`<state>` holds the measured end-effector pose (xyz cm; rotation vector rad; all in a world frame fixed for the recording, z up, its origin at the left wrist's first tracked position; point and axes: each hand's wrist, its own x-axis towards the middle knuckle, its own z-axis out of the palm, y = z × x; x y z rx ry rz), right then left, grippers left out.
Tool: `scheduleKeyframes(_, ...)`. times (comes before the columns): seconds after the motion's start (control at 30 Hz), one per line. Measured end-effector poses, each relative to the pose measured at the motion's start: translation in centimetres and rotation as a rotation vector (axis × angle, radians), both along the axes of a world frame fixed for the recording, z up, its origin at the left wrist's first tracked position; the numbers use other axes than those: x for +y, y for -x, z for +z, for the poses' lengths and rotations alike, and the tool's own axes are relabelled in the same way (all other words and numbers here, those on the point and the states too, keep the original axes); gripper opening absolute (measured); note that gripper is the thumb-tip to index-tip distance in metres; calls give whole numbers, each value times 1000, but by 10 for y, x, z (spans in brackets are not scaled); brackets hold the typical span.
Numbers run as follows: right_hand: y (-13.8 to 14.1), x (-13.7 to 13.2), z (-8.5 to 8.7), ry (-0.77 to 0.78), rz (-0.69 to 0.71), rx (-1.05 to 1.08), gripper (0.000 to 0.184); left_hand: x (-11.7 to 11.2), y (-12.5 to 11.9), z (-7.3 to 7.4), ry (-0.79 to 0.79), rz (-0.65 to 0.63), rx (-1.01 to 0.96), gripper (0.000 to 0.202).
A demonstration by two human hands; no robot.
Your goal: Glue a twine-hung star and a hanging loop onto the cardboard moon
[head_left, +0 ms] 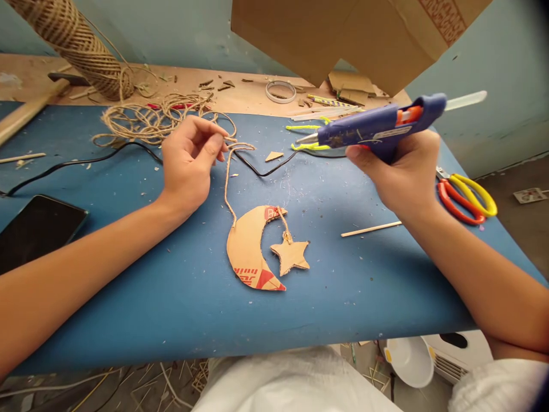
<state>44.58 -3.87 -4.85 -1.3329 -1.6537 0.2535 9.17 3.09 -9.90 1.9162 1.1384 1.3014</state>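
Observation:
My left hand (191, 157) is closed in a pinch on jute twine (227, 177), its fingertips at the strand. That strand runs down to the upper left edge of a cardboard crescent moon (246, 243) lying flat. From the moon's top tip, a short twine piece leads to a small cardboard star (291, 254) inside the curve. My right hand (407, 169) is wrapped round a blue glue gun (364, 127), raised above the table. The gun's metal nozzle points left, and a glue stick (466, 100) protrudes from its back.
Loose twine (141, 123) lies tangled behind my left hand, beside a large twine spool (86, 51). A phone (40, 229) lies at left. Scissors (467, 197) and a thin stick (371, 229) are at right. A black cord (68, 163) crosses the table; cardboard (355, 34) stands behind.

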Motion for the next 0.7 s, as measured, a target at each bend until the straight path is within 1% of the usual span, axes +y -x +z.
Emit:
scheduleKeyframes(0.07, 3, -2, -3, 77, 5, -57, 40, 0, -1, 1, -25, 8, -45, 45)
scheduleKeyframes(0.13, 7, -3, -6, 134, 13, -127, 40, -1, -3, 1, -35, -38, -75, 50)
scheduleKeyframes(0.2, 11, -3, -9, 137, 47, -199, 38, -5, -7, 2, -57, -74, -97, 54)
scheduleKeyframes(0.27, 15, -3, -10, 136, 108, -265, 34, -12, -11, 4, -80, -113, -131, 52)
scheduleKeyframes(0.33, 20, -2, -9, 155, 161, -311, 31, -19, -14, 7, -78, -166, -138, 45)
scheduleKeyframes(0.43, 25, -1, -9, 187, 166, -338, 33, -26, -16, 9, -33, -266, -64, 40)
scheduleKeyframes(0.53, 28, 1, -12, 174, 138, -341, 34, -26, -16, 7, -38, -329, 5, 40)
scheduleKeyframes(0.7, 27, 4, -24, 167, 121, -375, 33, -26, -16, 7, -19, -322, 113, 21)
